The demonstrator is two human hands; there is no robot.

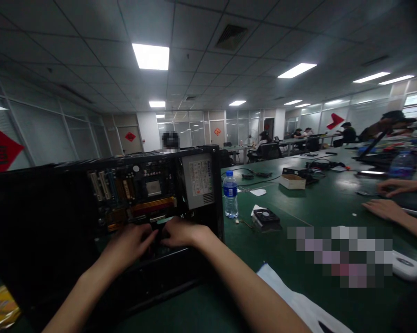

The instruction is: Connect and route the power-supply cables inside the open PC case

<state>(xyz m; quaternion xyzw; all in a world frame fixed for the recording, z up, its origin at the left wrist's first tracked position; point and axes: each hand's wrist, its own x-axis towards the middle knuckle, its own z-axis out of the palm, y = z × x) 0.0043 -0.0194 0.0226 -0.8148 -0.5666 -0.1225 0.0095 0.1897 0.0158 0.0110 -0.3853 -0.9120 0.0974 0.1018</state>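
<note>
An open black computer case (201, 266) stands in front of me, its inside facing me. Both hands reach into its lower part, below the motherboard (164, 169). My left hand (133, 239) has its fingers bent inward, thumb toward the right hand. Close beside it, my right hand (178, 232) curls its fingers downward. Whatever the fingertips grip is hidden and blurred. A pale green edge (164, 220) shows just above the right fingers; what it belongs to is unclear. At the upper right of the case sits a silver power supply (198, 180) with a label.
On the green table (298, 212) right of the case are a water bottle (231, 194), a black fan-like part (265, 218) and a small open box (292, 181). A co-worker's hand (385, 209) rests at the right. Yellow packaging (2, 307) lies at the lower left.
</note>
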